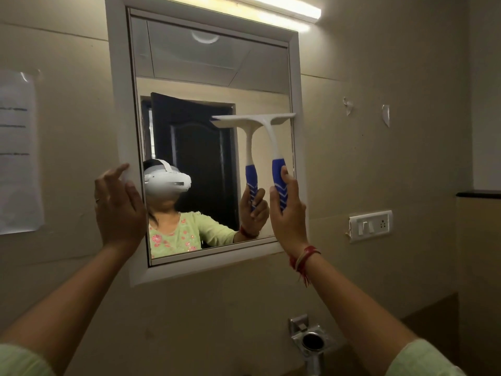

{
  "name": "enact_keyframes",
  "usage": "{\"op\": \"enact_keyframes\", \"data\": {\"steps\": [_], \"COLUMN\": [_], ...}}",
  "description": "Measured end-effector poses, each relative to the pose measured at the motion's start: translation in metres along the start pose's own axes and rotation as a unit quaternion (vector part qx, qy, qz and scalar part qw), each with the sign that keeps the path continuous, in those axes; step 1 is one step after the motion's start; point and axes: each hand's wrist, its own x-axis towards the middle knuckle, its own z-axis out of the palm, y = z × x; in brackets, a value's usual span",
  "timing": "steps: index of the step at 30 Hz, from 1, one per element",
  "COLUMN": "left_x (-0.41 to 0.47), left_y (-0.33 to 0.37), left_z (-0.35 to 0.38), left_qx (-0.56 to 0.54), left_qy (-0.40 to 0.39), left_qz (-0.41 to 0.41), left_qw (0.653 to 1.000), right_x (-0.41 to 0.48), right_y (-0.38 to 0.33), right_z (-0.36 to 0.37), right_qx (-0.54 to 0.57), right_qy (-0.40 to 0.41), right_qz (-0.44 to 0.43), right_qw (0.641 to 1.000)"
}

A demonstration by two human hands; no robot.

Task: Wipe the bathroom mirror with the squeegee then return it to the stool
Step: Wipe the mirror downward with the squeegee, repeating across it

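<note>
- A tube light glows along the top of the beige wall, high on the right.
- A sheet of paper with lines of dark text hangs on the left; the text is too blurred to read.
- Two small torn scraps of tape cling to the wall on the right.
- A white switch plate with a socket sits lower right.
- A dark ledge juts in at the far right edge.
- A metal holder is fixed low on the wall, near the bottom.
</note>
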Motion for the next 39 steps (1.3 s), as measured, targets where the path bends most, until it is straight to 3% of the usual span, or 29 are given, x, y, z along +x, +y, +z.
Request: {"op": "enact_keyframes", "data": {"steps": [10, 16, 26, 33, 39], "left_x": [0.0, 0.0, 0.001, 0.0, 0.0], "left_y": [-0.001, -0.005, -0.001, 0.0, 0.002], "left_z": [0.001, 0.002, -0.001, -0.001, -0.001], "left_qx": [-0.002, -0.01, -0.008, -0.009, -0.006], "left_qy": [0.004, 0.005, -0.004, -0.001, 0.003], "left_qz": [-0.006, -0.003, -0.008, -0.012, -0.011], "left_qw": [1.0, 1.0, 1.0, 1.0, 1.0], "right_x": [0.032, -0.015, 0.023, -0.048, -0.017], "right_y": [-0.016, -0.006, -0.009, 0.012, -0.011], "right_z": [0.006, -0.003, -0.008, -0.011, -0.005], "right_qx": [0.012, 0.012, -0.016, 0.035, 0.057], "right_qy": [0.033, -0.004, 0.008, -0.022, 0.007], "right_qz": [0.012, 0.014, 0.009, 0.035, 0.055], "right_qw": [0.999, 1.0, 1.0, 0.999, 0.997]}}
